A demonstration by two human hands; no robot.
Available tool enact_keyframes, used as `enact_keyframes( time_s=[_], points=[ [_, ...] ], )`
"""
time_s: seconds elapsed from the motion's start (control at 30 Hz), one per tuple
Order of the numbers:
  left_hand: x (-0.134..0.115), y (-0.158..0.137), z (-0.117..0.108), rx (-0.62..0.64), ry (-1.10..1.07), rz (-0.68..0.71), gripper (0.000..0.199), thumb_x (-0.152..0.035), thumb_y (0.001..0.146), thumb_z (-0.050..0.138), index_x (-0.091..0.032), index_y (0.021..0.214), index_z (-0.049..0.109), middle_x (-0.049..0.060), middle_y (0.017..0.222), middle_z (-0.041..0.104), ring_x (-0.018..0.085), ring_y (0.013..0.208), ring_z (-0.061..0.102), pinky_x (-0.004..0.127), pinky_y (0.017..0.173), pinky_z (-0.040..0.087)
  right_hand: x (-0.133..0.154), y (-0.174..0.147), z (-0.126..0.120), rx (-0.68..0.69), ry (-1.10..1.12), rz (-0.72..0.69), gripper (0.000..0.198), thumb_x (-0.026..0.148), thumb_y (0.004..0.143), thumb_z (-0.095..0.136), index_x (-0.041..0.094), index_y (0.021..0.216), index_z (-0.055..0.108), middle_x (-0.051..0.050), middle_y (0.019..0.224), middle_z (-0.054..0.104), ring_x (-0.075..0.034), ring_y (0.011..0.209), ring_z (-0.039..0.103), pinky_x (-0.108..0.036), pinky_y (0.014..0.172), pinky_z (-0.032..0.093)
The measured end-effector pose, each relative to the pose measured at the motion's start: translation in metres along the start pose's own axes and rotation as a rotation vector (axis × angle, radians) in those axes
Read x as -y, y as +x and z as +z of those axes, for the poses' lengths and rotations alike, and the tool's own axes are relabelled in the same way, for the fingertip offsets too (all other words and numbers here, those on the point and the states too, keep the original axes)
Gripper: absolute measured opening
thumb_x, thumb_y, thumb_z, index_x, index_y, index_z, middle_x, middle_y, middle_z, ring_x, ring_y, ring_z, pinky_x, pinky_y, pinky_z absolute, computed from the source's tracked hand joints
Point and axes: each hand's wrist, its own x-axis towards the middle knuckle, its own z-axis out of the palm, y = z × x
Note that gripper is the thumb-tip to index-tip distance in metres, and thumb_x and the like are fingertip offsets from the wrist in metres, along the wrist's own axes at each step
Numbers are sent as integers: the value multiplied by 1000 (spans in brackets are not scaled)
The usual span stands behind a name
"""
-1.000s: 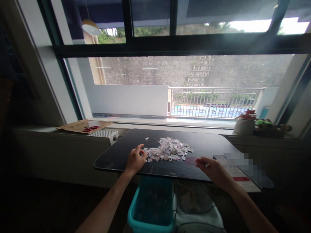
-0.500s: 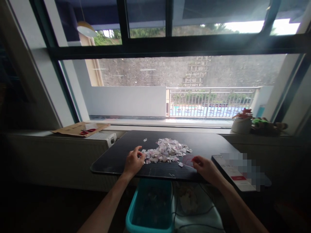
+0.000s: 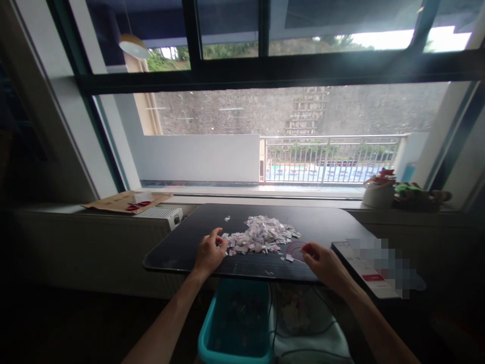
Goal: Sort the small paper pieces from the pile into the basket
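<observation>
A loose heap of small torn or cut paper pieces (image 3: 265,233) lies on the dark table (image 3: 182,242). My left hand (image 3: 210,252) is at the heap's left edge, fingers curled in toward the thumb; anything between them is too small to make out. Right of the heap, my right hand (image 3: 321,262) is closed in a pinch, its fingertips over a faint red ringed shape (image 3: 294,249) on the tabletop. What the pinch holds is hidden. A separate paper scrap (image 3: 290,258) lies just left of these fingertips.
A phone-like slab (image 3: 366,273), partly blurred out, lies at the table's right. Below the front edge stand a teal bin (image 3: 204,333) and a pale bin (image 3: 337,341) with cables. Red-handled scissors (image 3: 138,205) and a white pot (image 3: 379,196) are on the sill.
The paper scrap near my right hand now lies slightly farther right. A thin pale line that reached from my right fingertips to it no longer shows. My left hand has barely moved.
</observation>
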Motion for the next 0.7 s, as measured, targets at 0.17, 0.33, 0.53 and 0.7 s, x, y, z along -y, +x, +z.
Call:
enact_keyframes(
  time_s=[0.17, 0.33, 0.53, 0.7],
  points=[
    [0, 0, 0, 3, -9, -10, 39, -31, 76, 49, -16, 111, 52, 4, 80, 64, 22, 85, 57, 33, 73, 45, 4, -2, 10, 48, 45, -18, 24, 35, 77, 45, 18, 80, 62, -2, 69, 65, -15, 61, 56, -25, 58, 38],
    [-4, -1, -2, 8, 1, -16, 38, -31, 76, 49, -16, 112, 52, 5, 80, 64, 23, 87, 57, 33, 73, 45, 9, -8, 12, 78, 66, -41, 21, 33, 77, 46, 19, 82, 61, -1, 70, 64, -15, 62, 55, -24, 58, 37],
    [-3, -1, -2, -5, -2, -3, 38, -30, 76, 49, -15, 111, 52, 5, 80, 64, 23, 86, 57, 33, 74, 45, 25, -21, 23, 67, 14, -69, 21, 33, 81, 41, 20, 76, 57, 0, 64, 61, -14, 57, 53, -23, 54, 35],
    [-1, -1, 0, -16, -10, 3, 38, -30, 76, 49, -16, 111, 52, 5, 80, 64, 22, 87, 57, 33, 74, 45, 24, -5, 27, -31, -60, -31, 20, 31, 80, 41, 21, 79, 58, -2, 70, 65, -16, 63, 58, -24, 58, 36]
  ],
)
